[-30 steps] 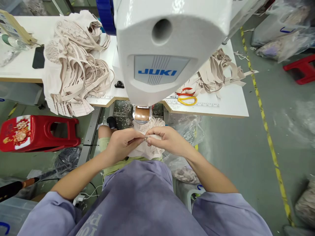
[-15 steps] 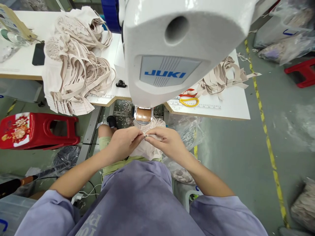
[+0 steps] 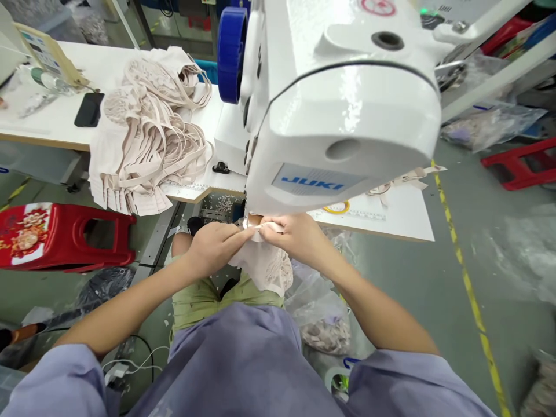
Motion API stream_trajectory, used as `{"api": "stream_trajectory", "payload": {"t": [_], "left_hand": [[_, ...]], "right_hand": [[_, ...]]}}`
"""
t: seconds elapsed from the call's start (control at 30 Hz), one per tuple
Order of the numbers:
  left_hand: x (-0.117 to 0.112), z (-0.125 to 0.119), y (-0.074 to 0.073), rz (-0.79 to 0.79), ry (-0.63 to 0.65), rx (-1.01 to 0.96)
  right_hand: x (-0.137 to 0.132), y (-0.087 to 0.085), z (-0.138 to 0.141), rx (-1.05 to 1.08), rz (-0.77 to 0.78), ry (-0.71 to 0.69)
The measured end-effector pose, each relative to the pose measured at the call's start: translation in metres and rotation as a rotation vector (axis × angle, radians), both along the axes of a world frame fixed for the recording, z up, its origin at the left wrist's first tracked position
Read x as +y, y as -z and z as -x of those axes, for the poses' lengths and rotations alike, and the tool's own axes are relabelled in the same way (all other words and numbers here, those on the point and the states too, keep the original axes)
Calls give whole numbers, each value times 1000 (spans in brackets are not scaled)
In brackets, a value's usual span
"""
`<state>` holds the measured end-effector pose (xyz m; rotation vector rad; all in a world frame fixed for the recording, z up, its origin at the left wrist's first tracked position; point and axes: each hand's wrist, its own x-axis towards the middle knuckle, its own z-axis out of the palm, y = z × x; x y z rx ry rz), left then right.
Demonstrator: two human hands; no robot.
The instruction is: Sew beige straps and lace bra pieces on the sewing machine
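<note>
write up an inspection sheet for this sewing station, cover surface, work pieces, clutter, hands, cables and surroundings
surface: white tabletop with a notched front edge, bearing the JUKI sewing machine
work pieces: beige lace piece hanging from the hands over the lap; pile of beige strapped garments on the table's left part
clutter: black phone and clear plastic bottle beyond the pile; yellow handle loop partly hidden by the machine
left hand: pinching the piece's upper edge
right hand: gripping the same edge, close beside the left
cables: white cable and black cable low at left
surroundings: red stool at left; yellow floor tape at right
</note>
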<state>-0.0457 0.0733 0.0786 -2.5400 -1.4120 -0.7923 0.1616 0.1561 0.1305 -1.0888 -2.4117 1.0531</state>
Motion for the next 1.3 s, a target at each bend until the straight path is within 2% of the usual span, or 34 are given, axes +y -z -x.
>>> {"api": "stream_trajectory", "payload": {"t": [0.13,0.3,0.4,0.57,0.63,0.77,0.87,1.03,1.1,1.23,1.3], "left_hand": [[7,15,7,-96,103,143],[13,16,7,-96,115,247],[9,5,0,-53,47,268],[1,-17,-17,62,-88,310],[2,-16,-19,96,-75,307],[16,6,-17,173,124,332],[28,17,-18,195,232,390],[23,2,-24,138,136,412],[15,-8,-26,92,90,397],[4,-27,-31,31,-31,394],[3,-34,-32,55,-70,383]], "right_hand": [[1,-4,2,-21,-16,-17],[3,-4,0,-69,-50,-25],[-6,13,-6,-32,-143,27],[-32,53,-15,109,-554,237],[-36,58,-13,130,-588,259],[-36,55,-7,170,-532,305],[-37,60,-4,206,-385,334],[-46,85,-8,417,-30,382],[-46,86,-10,394,-46,393],[-32,74,-14,282,-199,385],[-22,70,-14,270,-178,369]]}}
